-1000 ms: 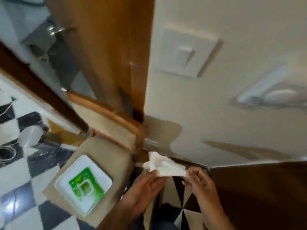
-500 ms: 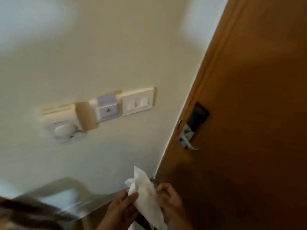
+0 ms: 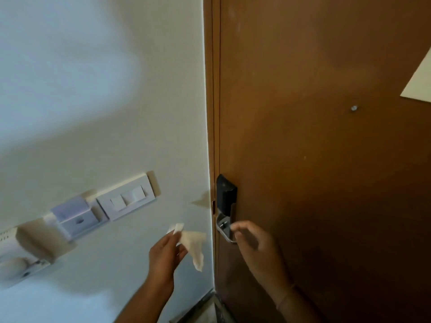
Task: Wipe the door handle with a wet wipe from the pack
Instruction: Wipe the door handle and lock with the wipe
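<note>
Brown door (image 3: pixel 314 136), handle (image 3: pixel 225 230) at its left edge. Right hand (image 3: pixel 253 241), fingers loosely apart, at handle, empty. Left hand (image 3: pixel 166 251) pinches wet wipe (image 3: pixel 193 244) near wall. Wipe fetched; wiping not started.

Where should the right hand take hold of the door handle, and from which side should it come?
Grip the silver lever below the black lock body, coming from the right, the door side, where the right hand is open. It likely projects from the door, so fingers can wrap it. The left hand holds the wipe.
</note>
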